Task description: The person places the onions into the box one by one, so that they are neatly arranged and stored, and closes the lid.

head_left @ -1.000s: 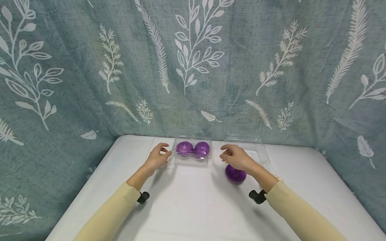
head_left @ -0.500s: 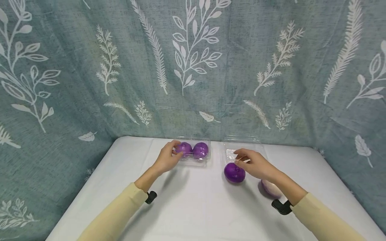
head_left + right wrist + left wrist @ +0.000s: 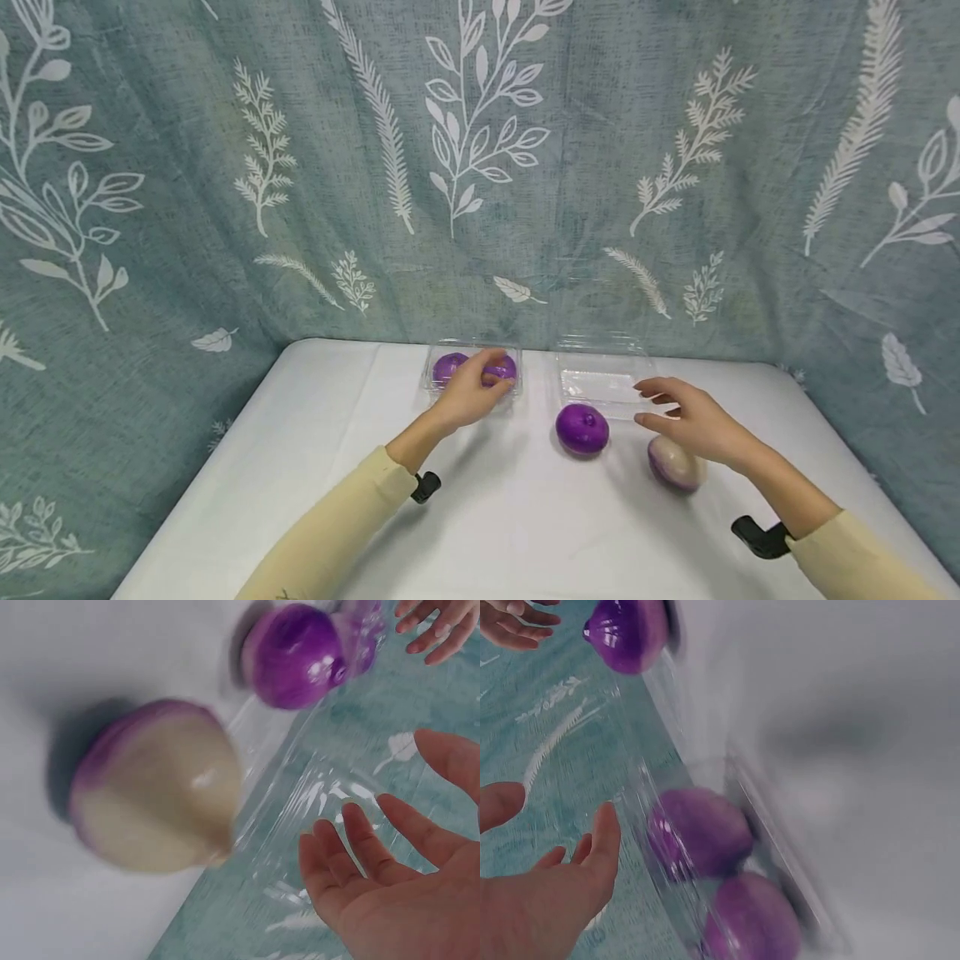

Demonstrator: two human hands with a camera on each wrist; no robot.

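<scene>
My left hand hovers over a lidded clear plastic box, fingers spread and holding nothing. Two round purple onion-like vegetables sit inside it, partly behind the hand in the head view. On the right, my right hand hangs open above a cream-and-purple vegetable with a pointed end. That one lies on its side on the table. A glossy purple vegetable with a small nub rests between the hands. Behind it a second clear box stands with its lid raised and nothing inside.
A white cloth covers the table. The patterned green curtain hangs right behind both boxes and along the sides. Black wrist cameras stick out below each forearm.
My left hand has moved right, from beside the closed box to over it. My right hand has moved right, from over the purple vegetable to the cream-and-purple one, uncovering the open box.
</scene>
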